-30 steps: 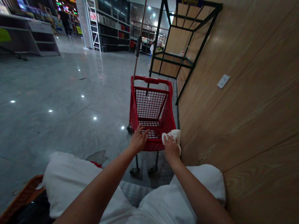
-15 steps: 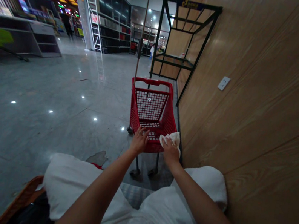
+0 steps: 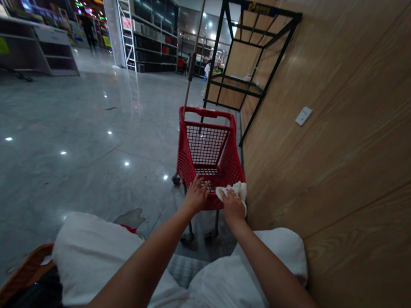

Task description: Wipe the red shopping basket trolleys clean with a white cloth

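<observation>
A small red plastic shopping cart (image 3: 212, 113) with grid sides stands in front of me, its low end close to my knees. My left hand (image 3: 196, 195) is at the near rim with its fingers hooked over the edge, holding the cart there. At the near right corner, my right hand (image 3: 234, 207) presses a crumpled white cloth (image 3: 239, 188) against the rim. The fingers of that hand are closed on the cloth, and their tips are partly hidden in its folds.
A wood-panelled wall (image 3: 353, 121) with a socket (image 3: 303, 116) runs close on my right. Behind the cart are a thin upright pole (image 3: 199, 27) and a dark metal frame (image 3: 236, 88). An orange basket (image 3: 22, 270) holding something black sits at my lower left.
My left hand has shifted slightly right along the cart's rim. The cloth has moved a little left with my right hand, and the whole view has shifted slightly.
</observation>
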Available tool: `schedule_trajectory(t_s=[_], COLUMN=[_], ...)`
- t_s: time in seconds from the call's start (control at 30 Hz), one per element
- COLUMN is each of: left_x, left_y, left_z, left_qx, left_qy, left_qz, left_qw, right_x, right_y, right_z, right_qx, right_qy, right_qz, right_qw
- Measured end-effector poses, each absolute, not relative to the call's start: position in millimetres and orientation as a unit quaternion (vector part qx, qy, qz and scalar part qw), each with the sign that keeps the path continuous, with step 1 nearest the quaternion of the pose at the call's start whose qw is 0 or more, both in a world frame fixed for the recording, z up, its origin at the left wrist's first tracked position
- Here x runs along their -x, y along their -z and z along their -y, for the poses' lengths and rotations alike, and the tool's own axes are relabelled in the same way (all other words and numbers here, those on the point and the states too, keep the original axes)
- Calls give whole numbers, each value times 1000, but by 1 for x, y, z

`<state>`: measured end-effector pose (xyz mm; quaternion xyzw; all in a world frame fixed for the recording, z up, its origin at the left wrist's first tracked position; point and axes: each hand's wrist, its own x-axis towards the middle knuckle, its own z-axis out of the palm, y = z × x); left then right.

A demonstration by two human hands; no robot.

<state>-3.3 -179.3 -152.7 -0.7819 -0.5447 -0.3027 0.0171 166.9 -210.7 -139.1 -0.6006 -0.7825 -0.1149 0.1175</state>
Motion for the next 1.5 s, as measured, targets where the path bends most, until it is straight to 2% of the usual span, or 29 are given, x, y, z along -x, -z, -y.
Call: schedule_trajectory(t_s=[0.17, 0.4, 0.63, 0.83, 1.03, 1.5], left_x=[-17, -10, -14, -13, 14, -18], left_y=[156, 148, 145, 148, 137, 143], left_z=[181, 186, 189, 188, 192, 214], left_qx=[774, 784, 781, 786, 840, 856], left_qy=[323, 277, 260, 251, 193, 204], left_qz=[545, 555, 568, 564, 499, 464], left_qw=[0, 7, 11, 39, 91, 104], right_x=[-160, -166, -192, -142, -170, -211], right_y=[148, 153, 145, 160, 160, 144], right_z=[217, 224, 210, 223, 215, 186], right_qx=[628, 559, 643, 573, 544, 630], right_qy=[148, 137, 104, 78, 49, -20], right_qz=[755, 807, 748, 793, 809, 761], right_qw=[119, 135, 127, 191, 219, 156])
